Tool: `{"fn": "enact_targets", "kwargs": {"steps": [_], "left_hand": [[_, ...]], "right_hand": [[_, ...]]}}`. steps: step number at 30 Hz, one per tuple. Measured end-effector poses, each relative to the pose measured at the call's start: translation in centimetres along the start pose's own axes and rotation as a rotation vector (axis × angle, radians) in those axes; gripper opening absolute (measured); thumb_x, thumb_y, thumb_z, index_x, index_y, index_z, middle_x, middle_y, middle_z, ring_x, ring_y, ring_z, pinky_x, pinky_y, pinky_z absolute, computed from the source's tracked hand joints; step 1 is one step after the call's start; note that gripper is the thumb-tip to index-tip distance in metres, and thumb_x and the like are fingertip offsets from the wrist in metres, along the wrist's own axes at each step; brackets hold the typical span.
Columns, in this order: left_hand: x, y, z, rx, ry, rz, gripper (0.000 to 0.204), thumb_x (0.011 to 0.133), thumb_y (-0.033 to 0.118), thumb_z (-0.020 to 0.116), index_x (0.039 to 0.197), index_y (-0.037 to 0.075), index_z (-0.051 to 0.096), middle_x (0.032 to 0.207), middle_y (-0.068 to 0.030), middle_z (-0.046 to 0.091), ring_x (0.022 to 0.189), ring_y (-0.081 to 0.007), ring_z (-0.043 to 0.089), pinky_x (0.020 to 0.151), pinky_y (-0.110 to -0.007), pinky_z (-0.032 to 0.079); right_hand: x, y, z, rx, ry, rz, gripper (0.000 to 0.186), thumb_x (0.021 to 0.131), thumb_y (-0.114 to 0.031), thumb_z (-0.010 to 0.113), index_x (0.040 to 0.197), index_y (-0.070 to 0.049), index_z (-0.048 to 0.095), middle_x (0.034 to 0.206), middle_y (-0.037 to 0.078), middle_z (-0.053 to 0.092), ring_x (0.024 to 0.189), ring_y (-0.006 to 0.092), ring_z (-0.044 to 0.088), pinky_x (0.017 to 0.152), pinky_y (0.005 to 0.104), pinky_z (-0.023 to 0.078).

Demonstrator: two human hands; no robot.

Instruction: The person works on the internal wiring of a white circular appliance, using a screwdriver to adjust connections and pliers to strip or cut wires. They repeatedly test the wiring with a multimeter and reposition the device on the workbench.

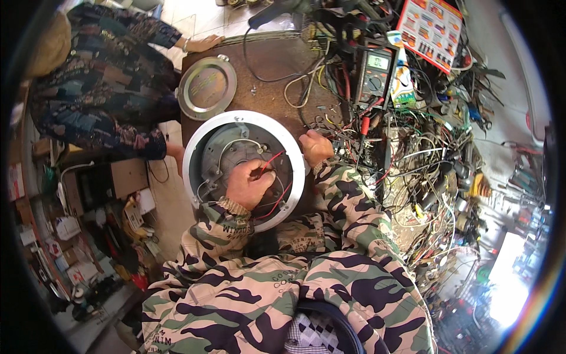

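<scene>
A round metal housing point(194, 137) with a pale rim lies open side up on the brown table in front of me. Inside its bowl are a dark base, a white curved wire point(226, 148) and a red wire point(278, 204). My left hand point(249, 185) reaches down into the housing, its fingers closed in a pinch on the red wire near the inner wall. Just outside the right side of the rim, my right hand point(316, 147) is curled closed; what it holds, if anything, is hidden. Beyond the housing lies a round metal cover point(207, 87).
A multimeter point(375, 75) stands at the back right among tangled cables point(415, 177) and tools. A red-handled probe point(365, 125) lies near my right hand. A person in dark patterned clothing point(106, 82) stands at the left, one hand point(203, 44) on the table's far edge.
</scene>
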State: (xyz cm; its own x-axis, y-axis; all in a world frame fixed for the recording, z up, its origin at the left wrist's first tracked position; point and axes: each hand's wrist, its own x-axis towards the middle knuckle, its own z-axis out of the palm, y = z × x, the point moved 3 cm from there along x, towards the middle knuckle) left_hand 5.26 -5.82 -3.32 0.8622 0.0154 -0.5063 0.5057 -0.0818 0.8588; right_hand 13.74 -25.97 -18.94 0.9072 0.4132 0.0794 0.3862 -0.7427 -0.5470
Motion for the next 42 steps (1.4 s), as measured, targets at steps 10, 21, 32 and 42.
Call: {"fn": "enact_targets", "kwargs": {"steps": [10, 21, 32, 42], "left_hand": [[-0.5, -0.2, 0.0, 0.001, -0.013, -0.072, 0.019, 0.089, 0.010, 0.068, 0.101, -0.005, 0.066, 0.080, -0.0067, 0.068, 0.066, -0.0109, 0.061, 0.058, -0.027, 0.049], [-0.9, 0.1, -0.3, -0.100, 0.001, -0.206, 0.023, 0.091, 0.007, 0.071, 0.104, -0.007, 0.059, 0.083, -0.0117, 0.069, 0.069, -0.0158, 0.067, 0.056, -0.029, 0.053], [-1.1, -1.4, 0.0, -0.121, 0.083, -0.019, 0.023, 0.086, 0.011, 0.072, 0.100, -0.006, 0.065, 0.081, -0.0125, 0.072, 0.071, -0.0141, 0.069, 0.063, -0.028, 0.055], [-1.1, -0.7, -0.2, -0.028, 0.089, 0.001, 0.026, 0.081, 0.016, 0.073, 0.098, -0.004, 0.068, 0.082, -0.0161, 0.073, 0.073, -0.0205, 0.072, 0.067, -0.032, 0.056]], "right_hand": [[0.0, -8.1, -13.8, 0.345, 0.203, 0.170, 0.021, 0.072, -0.006, 0.079, 0.093, -0.007, 0.076, 0.111, 0.018, 0.068, 0.100, 0.0324, 0.067, 0.087, 0.0393, 0.054], [-1.5, -16.4, -14.5, 0.251, 0.049, 0.003, 0.026, 0.067, -0.002, 0.080, 0.091, -0.009, 0.073, 0.143, 0.026, 0.049, 0.134, 0.0507, 0.042, 0.111, 0.0550, 0.035], [-2.0, -18.5, -15.3, 0.520, -0.036, 0.077, 0.024, 0.078, 0.004, 0.075, 0.100, -0.003, 0.072, 0.105, 0.015, 0.070, 0.098, 0.0321, 0.068, 0.084, 0.0369, 0.054], [-1.1, -17.3, -14.7, 0.667, -0.173, 0.140, 0.020, 0.079, 0.004, 0.074, 0.099, 0.000, 0.073, 0.101, 0.015, 0.073, 0.093, 0.0278, 0.071, 0.082, 0.0343, 0.055]]}}
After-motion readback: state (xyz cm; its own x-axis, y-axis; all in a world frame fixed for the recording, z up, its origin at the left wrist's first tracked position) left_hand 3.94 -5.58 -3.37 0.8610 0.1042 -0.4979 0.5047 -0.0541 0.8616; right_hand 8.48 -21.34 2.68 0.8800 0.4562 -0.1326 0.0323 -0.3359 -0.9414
